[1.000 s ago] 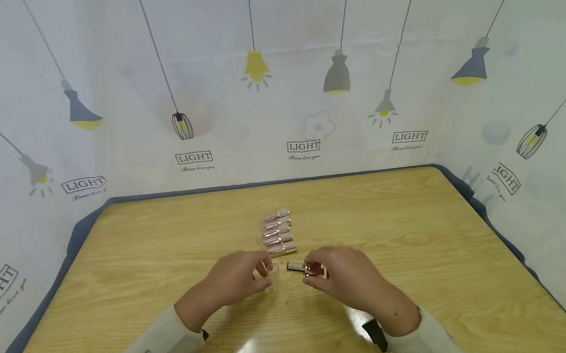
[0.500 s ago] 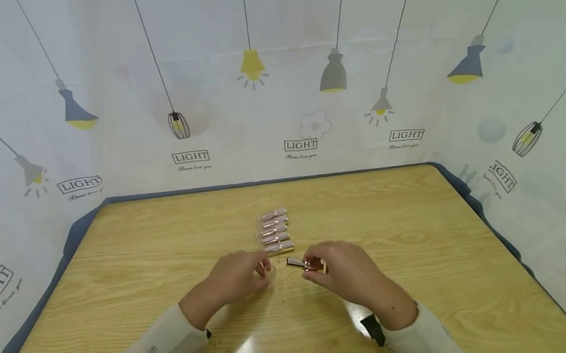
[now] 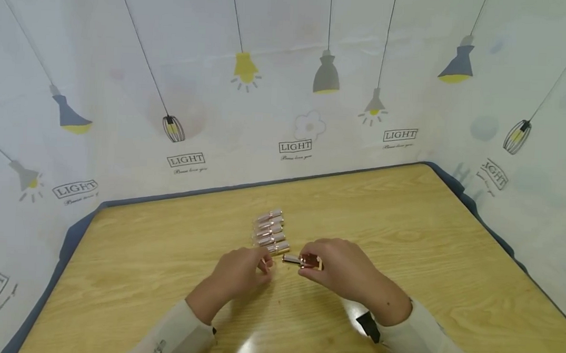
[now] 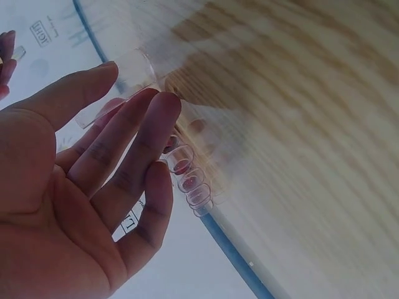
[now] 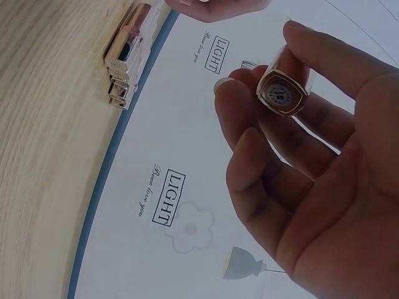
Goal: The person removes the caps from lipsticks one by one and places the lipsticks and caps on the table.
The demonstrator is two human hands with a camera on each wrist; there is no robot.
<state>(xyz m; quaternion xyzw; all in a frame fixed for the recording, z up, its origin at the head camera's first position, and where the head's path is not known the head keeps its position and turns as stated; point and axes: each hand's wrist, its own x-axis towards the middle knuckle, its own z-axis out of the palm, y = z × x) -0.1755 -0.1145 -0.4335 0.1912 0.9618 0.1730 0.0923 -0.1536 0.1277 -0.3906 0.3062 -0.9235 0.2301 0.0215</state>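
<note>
In the head view, my left hand (image 3: pixel 241 272) pinches a clear plastic cap that hardly shows there. The left wrist view shows this transparent cap (image 4: pixel 134 70) between thumb and fingertips. Opposite it, my right hand (image 3: pixel 343 264) grips a lipstick tube (image 3: pixel 291 259) with its shiny metallic end pointing left toward the left hand. A small gap lies between the two. In the right wrist view the square gold-rimmed base of the lipstick tube (image 5: pixel 282 93) faces the camera, with a round label on it; fingers cover much of its body.
Just beyond the hands, several pinkish lipsticks (image 3: pixel 269 232) with clear caps lie side by side in a row on the wooden table (image 3: pixel 381 212). A white cloth (image 3: pixel 210 99) printed with lamps stands around the table's back and sides.
The head view has shifted slightly, so the scene sits a little further left. The left hand and the lipstick tube are slightly nearer each other. Both hands keep their holds.
</note>
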